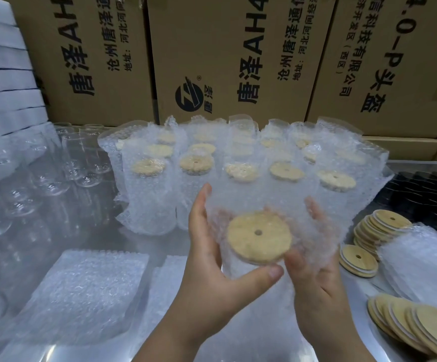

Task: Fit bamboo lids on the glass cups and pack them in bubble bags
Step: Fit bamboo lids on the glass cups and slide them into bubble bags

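Above counter (178, 242), mid-frame: left grip (212, 257) and right grip (314, 283) clasp bubble bag (259, 197) around glass cup (234, 270); bamboo lid (259, 237) shows through film, cup body hard to discern, right fingers (319, 218) veiled.

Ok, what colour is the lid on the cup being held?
The lid is pale tan, plain wood with a small hole in the middle; head view.

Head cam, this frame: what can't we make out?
1. Head view: the glass cup inside the held bubble bag is hidden by the bag, left hand and right hand. Only its bamboo lid shows.
2. Rear packed cups: blurred through bubble wrap, count unclear.
3. Lid stack, lower right: cut off by the frame edge.
4. Right fingers: behind the bag.
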